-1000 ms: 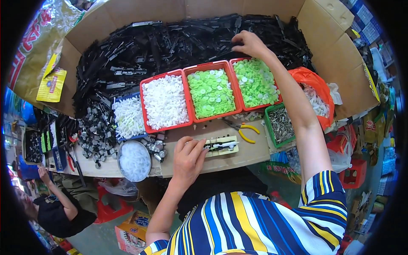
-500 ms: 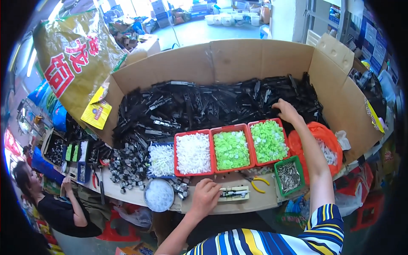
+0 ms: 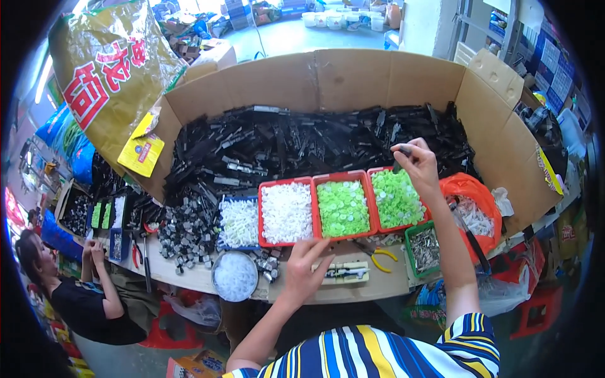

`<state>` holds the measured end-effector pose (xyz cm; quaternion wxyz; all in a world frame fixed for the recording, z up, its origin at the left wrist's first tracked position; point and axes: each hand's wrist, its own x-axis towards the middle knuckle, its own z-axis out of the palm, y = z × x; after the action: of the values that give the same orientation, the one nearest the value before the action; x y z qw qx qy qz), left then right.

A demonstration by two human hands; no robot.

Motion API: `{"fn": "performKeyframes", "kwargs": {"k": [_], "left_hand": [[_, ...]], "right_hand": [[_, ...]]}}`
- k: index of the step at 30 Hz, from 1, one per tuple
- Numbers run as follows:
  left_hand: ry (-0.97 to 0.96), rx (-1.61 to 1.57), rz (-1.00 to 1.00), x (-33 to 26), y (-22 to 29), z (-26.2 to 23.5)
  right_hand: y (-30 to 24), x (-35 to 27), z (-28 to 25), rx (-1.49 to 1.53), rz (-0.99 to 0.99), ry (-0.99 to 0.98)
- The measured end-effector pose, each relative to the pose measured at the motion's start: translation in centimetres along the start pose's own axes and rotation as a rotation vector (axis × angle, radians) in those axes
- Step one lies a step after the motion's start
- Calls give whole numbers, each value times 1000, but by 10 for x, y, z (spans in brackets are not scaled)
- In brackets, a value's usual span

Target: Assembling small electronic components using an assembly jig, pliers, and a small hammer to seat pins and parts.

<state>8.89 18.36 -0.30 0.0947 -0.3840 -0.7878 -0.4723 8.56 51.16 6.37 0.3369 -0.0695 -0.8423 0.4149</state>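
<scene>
My right hand is raised above the far end of the right green-parts tray, its thumb and fingers pinched on a dark piece. A long black strip slants past my right forearm over the orange bag; it looks like the same piece, though my hand and arm hide the middle. My left hand has its fingers apart and holds nothing. It hovers at the left end of a cream fixture, which has black and white parts lying in it. Behind stretches a heap of black strips.
Red trays hold white parts and green parts. Metal pins fill a green tray. Yellow-handled pliers, a bowl of clear discs and metal blocks lie near. Cardboard walls enclose the heap. A person sits left.
My right hand has come back from the black heap toward me, now with a long black strip. My left hand has lifted slightly off the fixture and its fingers have spread.
</scene>
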Motion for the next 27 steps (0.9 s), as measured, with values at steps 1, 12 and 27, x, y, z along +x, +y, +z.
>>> {"fn": "performKeyframes", "kwargs": {"k": [1,12,27], "left_hand": [[21,-42,-47,5,5,2],[-214,-873,-579,17,21,16],[24,-1122,-852,-29,27,23]], "right_hand": [[1,-14,12,273,4,-39],[-60,-106,60,734,457,-404],[-60,-171,58,27,-22,-364]]}}
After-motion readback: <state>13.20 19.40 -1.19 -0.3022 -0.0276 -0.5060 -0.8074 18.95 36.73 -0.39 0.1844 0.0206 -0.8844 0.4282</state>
